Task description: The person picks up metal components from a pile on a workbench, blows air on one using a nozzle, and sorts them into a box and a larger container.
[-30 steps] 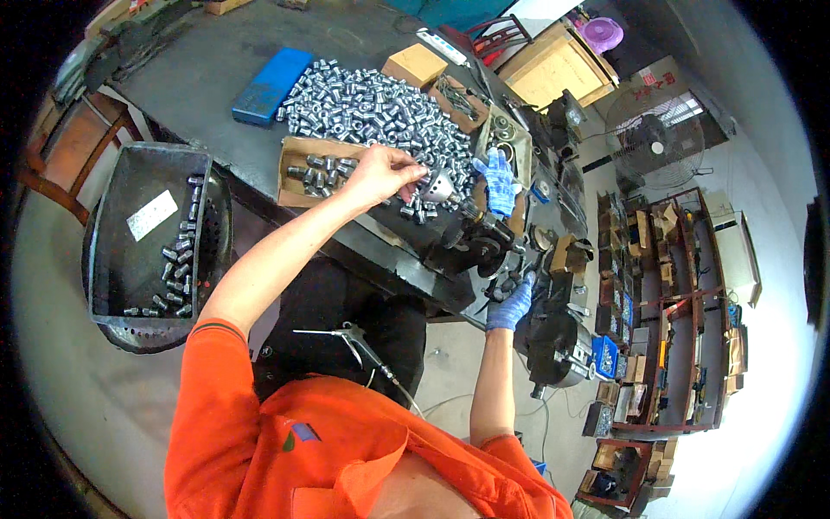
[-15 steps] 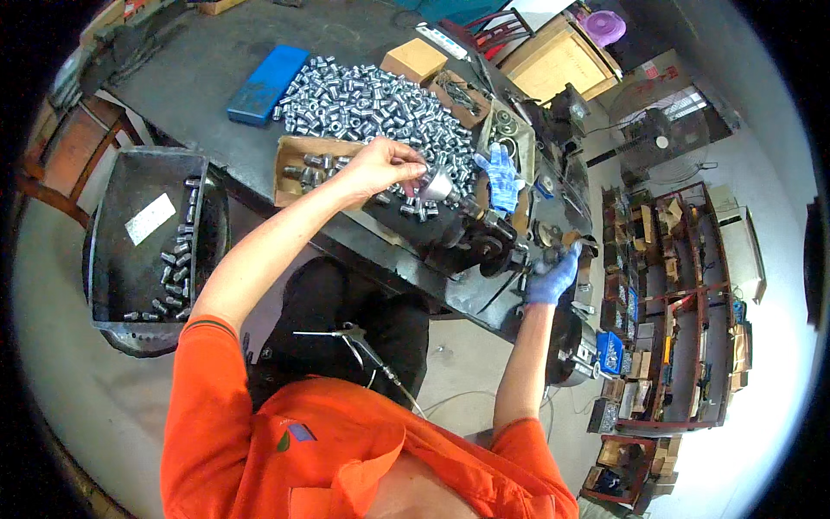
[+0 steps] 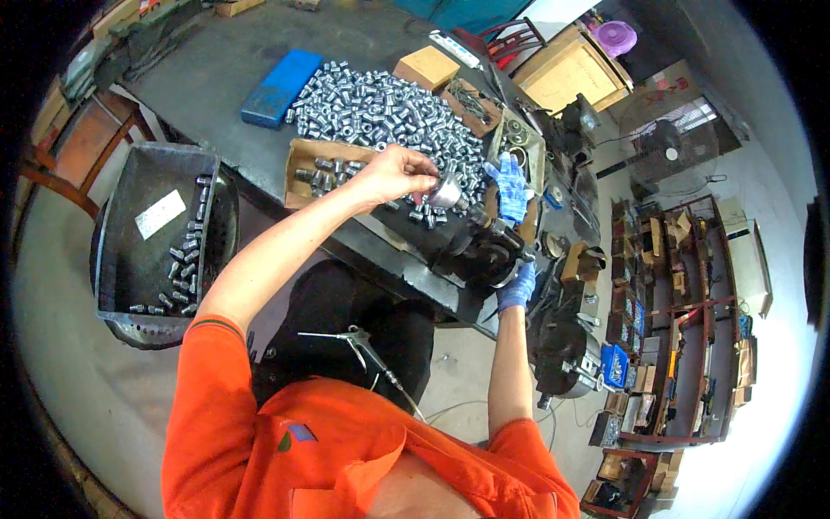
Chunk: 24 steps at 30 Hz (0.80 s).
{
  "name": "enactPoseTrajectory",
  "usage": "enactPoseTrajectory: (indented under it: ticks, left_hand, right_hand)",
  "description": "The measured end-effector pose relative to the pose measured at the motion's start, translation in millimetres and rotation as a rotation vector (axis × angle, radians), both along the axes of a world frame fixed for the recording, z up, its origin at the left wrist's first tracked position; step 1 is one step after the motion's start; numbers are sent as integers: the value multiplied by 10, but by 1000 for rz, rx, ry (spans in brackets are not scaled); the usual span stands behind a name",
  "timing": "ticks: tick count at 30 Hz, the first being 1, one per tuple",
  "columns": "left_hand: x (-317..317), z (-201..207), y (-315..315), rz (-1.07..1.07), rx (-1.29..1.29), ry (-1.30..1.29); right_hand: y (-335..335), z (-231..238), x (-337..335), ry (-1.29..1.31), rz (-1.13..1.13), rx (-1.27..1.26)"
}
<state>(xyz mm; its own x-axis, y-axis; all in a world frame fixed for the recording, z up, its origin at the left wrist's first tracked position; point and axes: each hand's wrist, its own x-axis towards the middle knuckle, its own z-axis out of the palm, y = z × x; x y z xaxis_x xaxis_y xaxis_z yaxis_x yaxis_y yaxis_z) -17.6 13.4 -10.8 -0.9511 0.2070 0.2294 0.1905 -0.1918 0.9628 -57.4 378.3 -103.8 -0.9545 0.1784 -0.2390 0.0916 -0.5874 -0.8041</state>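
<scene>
The bare left hand point(image 3: 393, 176), pinched narrow, is at the mouth of a smooth conical metal chuck point(image 3: 446, 192) above the bench point(image 3: 203, 82); any held part is indiscernible. The blue fabric-gloved right hand point(image 3: 519, 287) is at the dark machine point(image 3: 481, 251), grip unclear. Shiny cylindrical fittings point(image 3: 372, 108) lie heaped.

Wooden chair point(image 3: 93, 145) stands at left, reddish-brown shelving point(image 3: 693, 306) at right beside a brightly lit wall point(image 3: 782, 372); the floor point(image 3: 147, 394) is grey.
</scene>
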Motion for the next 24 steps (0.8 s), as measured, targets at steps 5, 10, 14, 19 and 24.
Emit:
enactPoseTrajectory:
  ticks: [5, 10, 14, 19, 24]
  left_hand:
    - [27, 107, 28, 17, -18, -65]
    - [75, 155, -6, 99, -57, -139]
    - [129, 242, 39, 50, 1, -155]
    - [108, 145, 3, 60, 97, -182]
    - [64, 91, -19, 80, 102, -156]
  right_hand:
    - [-33, 116, -44, -10, -4, 85]
    - [-163, 557, -457, 157, -372, 606]
    - [-53, 1088, -15, 283, -276, 337]
    - [-245, 1123, 838, 252, -272, 364]
    - [-131, 444, 647, -30, -116, 165]
